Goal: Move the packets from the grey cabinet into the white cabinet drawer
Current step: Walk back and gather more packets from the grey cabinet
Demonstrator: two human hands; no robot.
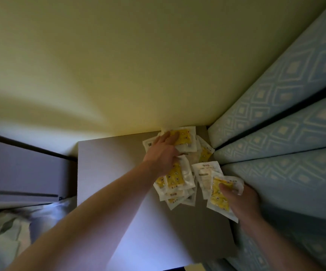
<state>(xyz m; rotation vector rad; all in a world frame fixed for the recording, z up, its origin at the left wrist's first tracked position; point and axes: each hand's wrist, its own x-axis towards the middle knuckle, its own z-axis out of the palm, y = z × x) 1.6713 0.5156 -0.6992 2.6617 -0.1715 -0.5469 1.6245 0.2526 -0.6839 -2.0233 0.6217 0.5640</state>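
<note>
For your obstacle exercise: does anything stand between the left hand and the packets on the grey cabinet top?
Nothing visible: the left hand already rests on the packets atop the grey cabinet.

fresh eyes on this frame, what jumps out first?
The scatter of white-and-yellow packets on the grey cabinet top, pushed toward the corner where the cream wall meets the blue diamond-patterned cushions. The left hand reaches across, fingers on the far packet, while the right hand pinches a near packet beside the cushions.
</note>
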